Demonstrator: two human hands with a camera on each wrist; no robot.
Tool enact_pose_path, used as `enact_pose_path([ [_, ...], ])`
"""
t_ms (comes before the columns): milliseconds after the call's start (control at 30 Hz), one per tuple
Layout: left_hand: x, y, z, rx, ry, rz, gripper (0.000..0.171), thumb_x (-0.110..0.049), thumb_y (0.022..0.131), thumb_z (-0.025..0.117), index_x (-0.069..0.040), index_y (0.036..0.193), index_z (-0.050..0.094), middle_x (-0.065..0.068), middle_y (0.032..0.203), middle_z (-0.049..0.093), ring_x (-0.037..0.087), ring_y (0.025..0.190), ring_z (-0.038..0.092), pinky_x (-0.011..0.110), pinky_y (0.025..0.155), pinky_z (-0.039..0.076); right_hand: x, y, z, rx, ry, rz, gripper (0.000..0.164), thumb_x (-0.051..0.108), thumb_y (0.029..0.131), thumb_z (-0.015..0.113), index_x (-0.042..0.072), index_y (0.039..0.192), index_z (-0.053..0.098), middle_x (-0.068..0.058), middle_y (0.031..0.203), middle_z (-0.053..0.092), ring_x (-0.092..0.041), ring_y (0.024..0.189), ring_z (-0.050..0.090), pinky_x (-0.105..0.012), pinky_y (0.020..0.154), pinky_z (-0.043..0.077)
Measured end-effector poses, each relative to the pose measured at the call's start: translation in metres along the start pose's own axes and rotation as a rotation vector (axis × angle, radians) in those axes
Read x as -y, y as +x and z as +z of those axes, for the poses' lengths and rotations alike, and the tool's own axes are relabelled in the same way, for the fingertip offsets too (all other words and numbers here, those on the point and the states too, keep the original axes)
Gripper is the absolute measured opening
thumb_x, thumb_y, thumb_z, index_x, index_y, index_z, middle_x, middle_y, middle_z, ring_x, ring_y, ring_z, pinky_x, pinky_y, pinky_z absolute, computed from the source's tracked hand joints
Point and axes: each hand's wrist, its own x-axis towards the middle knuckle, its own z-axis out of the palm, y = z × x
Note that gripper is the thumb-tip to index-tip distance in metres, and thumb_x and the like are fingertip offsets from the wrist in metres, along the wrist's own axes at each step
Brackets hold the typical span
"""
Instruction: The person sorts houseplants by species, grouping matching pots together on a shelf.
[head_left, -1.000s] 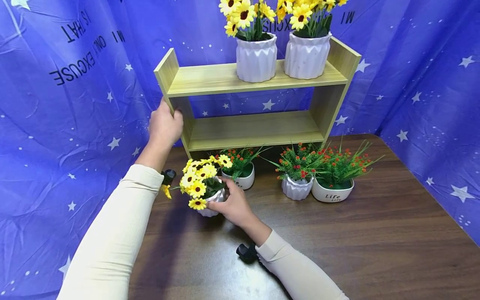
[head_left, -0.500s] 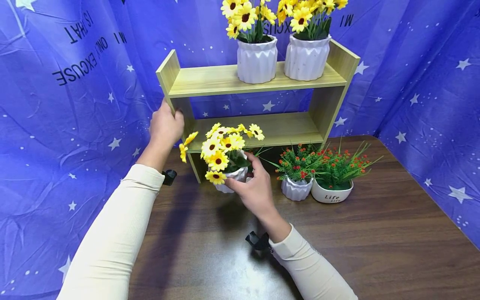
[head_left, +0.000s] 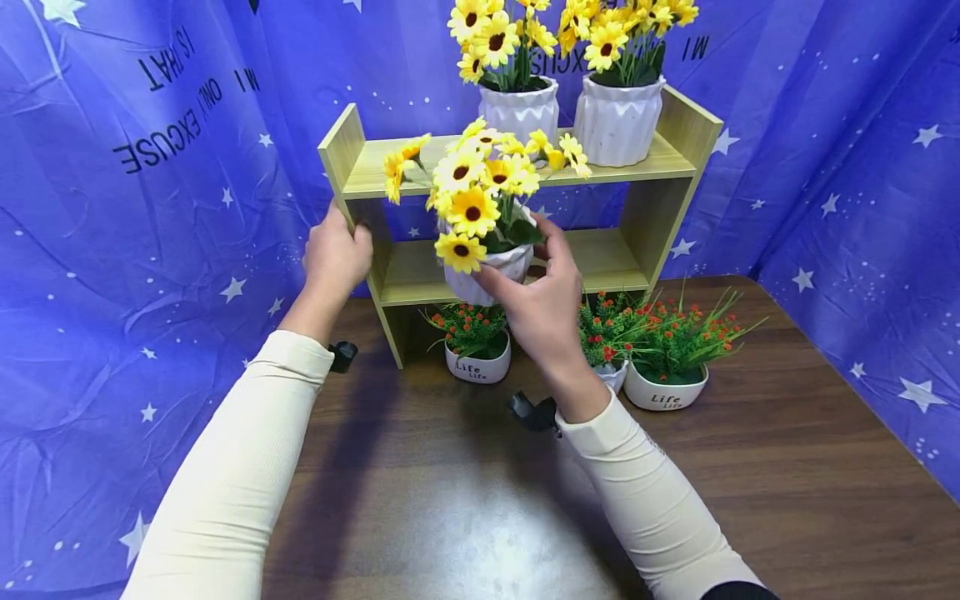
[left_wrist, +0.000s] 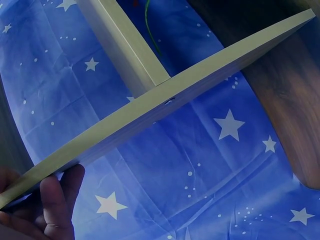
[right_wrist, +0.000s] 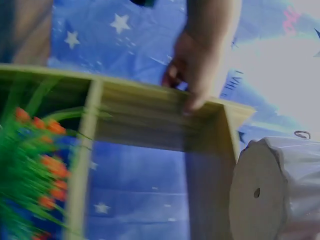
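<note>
My right hand [head_left: 543, 304] grips a white fluted flowerpot [head_left: 491, 279] of yellow daisy-like flowers [head_left: 472, 208], thumb in front and fingers round its side. The pot is up in the air before the wooden shelf [head_left: 420, 287], its blooms overlapping the upper board in the head view. From below, the right wrist view shows the pot's round base [right_wrist: 257, 192] with a small hole. My left hand [head_left: 337, 254] holds the edge of the shelf's left side panel; in the left wrist view its fingers [left_wrist: 57, 200] wrap that panel.
Two white pots of yellow flowers [head_left: 517, 112] [head_left: 618, 121] stand on the upper board. Below the shelf sits an oval "Life" planter [head_left: 477, 367] with red-flowered greenery. Another such planter [head_left: 663, 383] and a small fluted pot [head_left: 611, 375] stand at right on the brown table [head_left: 420, 483].
My right hand has lifted the yellow-flower pot off the table, up and to the right to the shelf's front. My left hand stays on the side panel.
</note>
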Motion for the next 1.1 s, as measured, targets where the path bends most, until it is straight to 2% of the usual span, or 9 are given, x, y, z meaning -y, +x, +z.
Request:
enact_pose_path([
  [167, -0.001, 0.0, 0.0, -0.006, -0.004, 0.004, 0.036, -0.025, 0.099, 0.044, -0.009, 0.131, 0.046, 0.029, 0.128, 0.059, 0.05, 0.118, 0.055, 0.064, 0.089, 0.042, 0.022, 0.031, 0.004, -0.008, 0.0, -0.027, 0.077, 0.028, 0.07, 0.089, 0.011, 0.136, 0.054, -0.01, 0.109, 0.065, -0.02, 0.087, 0.066, -0.033, 0.073, 0.055],
  [400, 0.002, 0.001, 0.003, -0.014, -0.018, 0.032, 0.035, -0.026, 0.099, 0.044, -0.008, 0.13, 0.048, 0.028, 0.126, 0.061, 0.049, 0.117, 0.056, 0.064, 0.088, 0.042, 0.039, 0.063, 0.021, 0.017, 0.008, -0.019, 0.078, 0.029, 0.069, 0.092, 0.012, 0.135, 0.054, -0.008, 0.111, 0.068, -0.016, 0.092, 0.067, -0.031, 0.072, 0.055],
  [567, 0.001, -0.001, 0.003, -0.026, -0.026, 0.027, 0.032, -0.025, 0.099, 0.045, -0.009, 0.127, 0.049, 0.028, 0.124, 0.061, 0.05, 0.116, 0.057, 0.065, 0.086, 0.042, 0.04, 0.075, 0.035, 0.055, -0.027, -0.022, 0.073, 0.029, 0.07, 0.091, 0.009, 0.132, 0.056, -0.006, 0.112, 0.068, -0.014, 0.095, 0.066, -0.029, 0.074, 0.054],
  [733, -0.001, -0.001, 0.003, -0.027, -0.023, 0.025, 0.032, -0.026, 0.099, 0.045, -0.009, 0.126, 0.05, 0.027, 0.124, 0.062, 0.049, 0.116, 0.057, 0.064, 0.087, 0.042, 0.043, 0.083, 0.042, 0.076, -0.07, 0.002, 0.072, 0.035, 0.071, 0.09, 0.01, 0.13, 0.057, -0.004, 0.11, 0.068, -0.013, 0.093, 0.065, -0.028, 0.072, 0.052],
  [900, -0.001, 0.0, 0.002, -0.021, -0.022, 0.023, 0.033, -0.026, 0.1, 0.045, -0.009, 0.127, 0.049, 0.028, 0.124, 0.061, 0.05, 0.117, 0.056, 0.064, 0.088, 0.042, 0.044, 0.094, 0.048, 0.089, -0.146, 0.025, 0.065, 0.043, 0.075, 0.086, 0.01, 0.125, 0.058, -0.002, 0.105, 0.067, -0.015, 0.089, 0.063, -0.027, 0.07, 0.05],
  [1100, 0.001, -0.002, 0.0, -0.009, -0.015, 0.015, 0.034, -0.026, 0.1, 0.044, -0.008, 0.128, 0.048, 0.027, 0.126, 0.061, 0.05, 0.119, 0.055, 0.064, 0.089, 0.041, 0.041, 0.104, 0.06, 0.109, -0.248, 0.031, 0.066, 0.049, 0.078, 0.081, 0.009, 0.125, 0.057, -0.002, 0.102, 0.067, -0.014, 0.086, 0.061, -0.026, 0.07, 0.047],
])
